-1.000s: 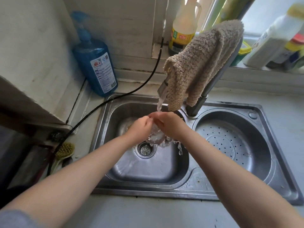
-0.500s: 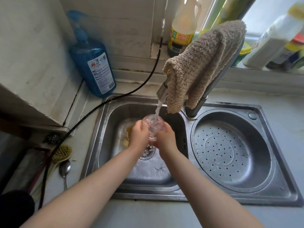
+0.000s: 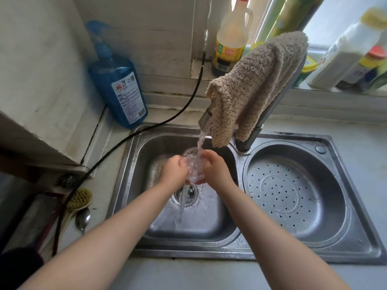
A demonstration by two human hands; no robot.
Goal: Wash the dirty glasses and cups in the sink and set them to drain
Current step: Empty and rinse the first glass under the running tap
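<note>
Head view, looking down at a steel double sink. Both hands meet over the left basin, w/ a clear glass held between them, directly under the running water. Left hand: fingers curled round the glass's left side, gripping it. Right hand: fingers curled round the right side, also gripping; thumb near the rim. Glass stands roughly upright, mouth up; water pours into it, spills past the hands and falls toward the drain just below.

Tap reaches in from the back right, w/ a beige cloth draped over it, its lower edge hanging just above and right of the hands.

Right basin holds a round perforated tray, bare metal showing, near the right hand. Open basin floor lies in front of the hands, toward the near rim.

Left of sink: blue soap bottle at the back corner, black cable running across the sink's back-left edge, a brush and a spoon on the counter. Bottles on the windowsill behind.
</note>
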